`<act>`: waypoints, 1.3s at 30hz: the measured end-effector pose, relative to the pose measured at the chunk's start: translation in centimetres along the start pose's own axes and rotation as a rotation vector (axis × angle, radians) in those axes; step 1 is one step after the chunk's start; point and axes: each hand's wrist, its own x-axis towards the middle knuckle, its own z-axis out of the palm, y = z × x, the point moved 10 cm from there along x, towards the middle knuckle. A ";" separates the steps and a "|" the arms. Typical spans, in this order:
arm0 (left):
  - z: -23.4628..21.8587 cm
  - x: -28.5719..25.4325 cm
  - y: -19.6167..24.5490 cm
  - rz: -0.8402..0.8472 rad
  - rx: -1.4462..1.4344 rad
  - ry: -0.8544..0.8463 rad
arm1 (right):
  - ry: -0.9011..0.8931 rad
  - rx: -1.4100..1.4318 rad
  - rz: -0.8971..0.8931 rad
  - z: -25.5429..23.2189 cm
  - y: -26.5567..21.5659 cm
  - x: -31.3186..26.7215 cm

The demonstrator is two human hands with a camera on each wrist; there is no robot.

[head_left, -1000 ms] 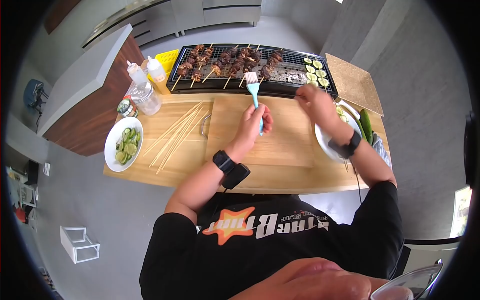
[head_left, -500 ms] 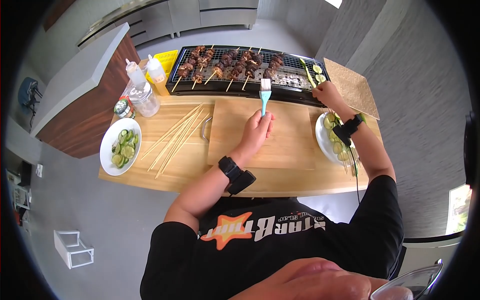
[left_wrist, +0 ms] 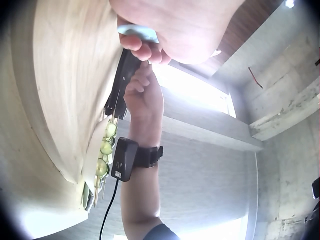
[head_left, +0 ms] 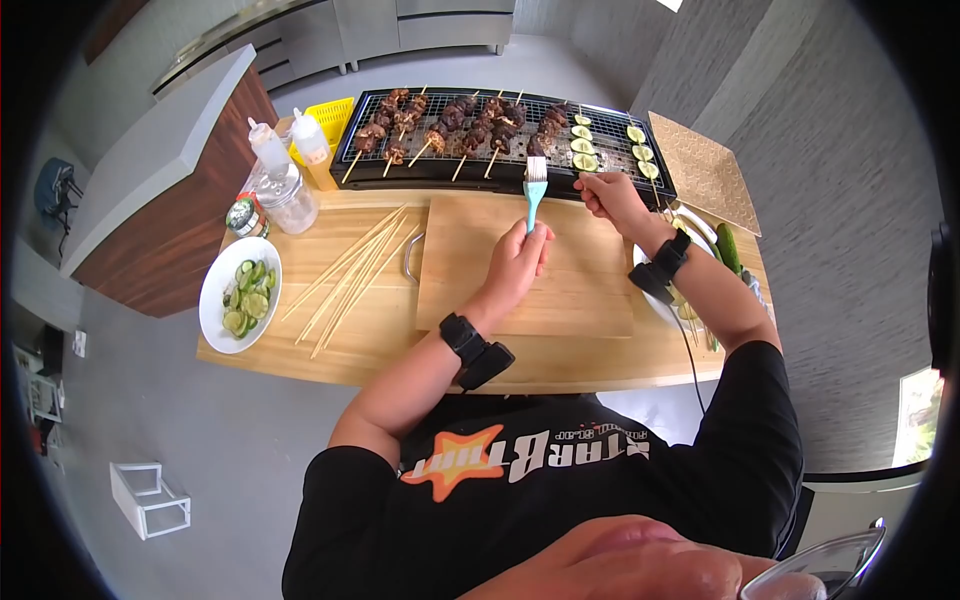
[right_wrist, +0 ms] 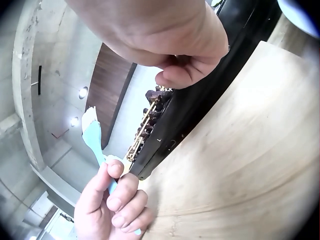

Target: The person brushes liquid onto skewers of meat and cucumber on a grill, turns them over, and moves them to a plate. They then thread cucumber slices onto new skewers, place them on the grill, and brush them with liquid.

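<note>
My left hand point(head_left: 518, 258) grips a light-blue basting brush point(head_left: 535, 190) by its handle, with the pale bristles pointing up close to the front of the black grill point(head_left: 430, 182). At the grill's near edge my right hand point(head_left: 615, 198) pinches the end of a skewer of cucumber slices point(head_left: 583, 147) lying on the grate. In the right wrist view its curled fingers hide the stick's end. A second cucumber skewer point(head_left: 641, 150) lies farther right on the grate. Several browned meat skewers point(head_left: 505, 125) cover the left and middle of it.
A wooden cutting board point(head_left: 580, 280) lies before me, with loose bamboo sticks point(head_left: 350, 275) left of it. Further left stand a white bowl point(head_left: 212, 290) of slices, a jar point(head_left: 288, 200) and squeeze bottles point(head_left: 312, 140). Whole cucumbers point(head_left: 728, 245) lie at the right.
My right hand reached to the grill, lifted one cucumber skewer from beside the other, and moved it left, where it now lies nearer the meat. The left hand with the brush shifted slightly right.
</note>
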 end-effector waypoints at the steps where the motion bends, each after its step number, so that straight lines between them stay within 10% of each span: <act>1: 0.0 0.0 -0.1 -0.012 0.001 0.001 | -0.026 -0.064 0.042 0.2 0.3 -0.1; 3: 0.0 -0.1 -0.4 -0.034 -0.034 -0.004 | -0.079 -0.192 0.126 0.4 0.3 -0.5; 6: 0.3 0.0 -0.8 -0.044 -0.125 -0.038 | 0.003 -0.914 -0.250 0.7 -4.4 -2.8; 10: 0.7 0.2 -0.6 -0.001 -0.180 -0.085 | -0.090 -0.962 -0.863 6.4 -9.6 -12.1; 20: 6.6 1.2 1.5 -0.203 -0.334 -0.324 | -0.343 -1.112 -1.302 8.4 -10.6 -18.1; 22: 6.3 2.3 1.3 -0.255 -0.328 -0.300 | -0.174 -0.867 -1.012 4.5 -12.1 -14.2; 24: 6.0 3.7 1.1 -0.289 -0.328 -0.297 | 0.068 -0.894 -1.245 2.2 -16.0 -12.6; 28: 4.0 6.1 -1.8 -0.374 -0.330 -0.093 | 0.140 -0.532 -0.716 -5.1 -14.4 -1.2; 31: 4.4 7.2 -3.0 -0.399 -0.458 -0.085 | 0.100 -0.412 -0.638 -6.4 -12.6 2.8; 39: 5.2 10.2 -3.9 -0.347 -0.566 -0.099 | 0.008 -0.389 -0.565 -3.7 -11.8 -2.8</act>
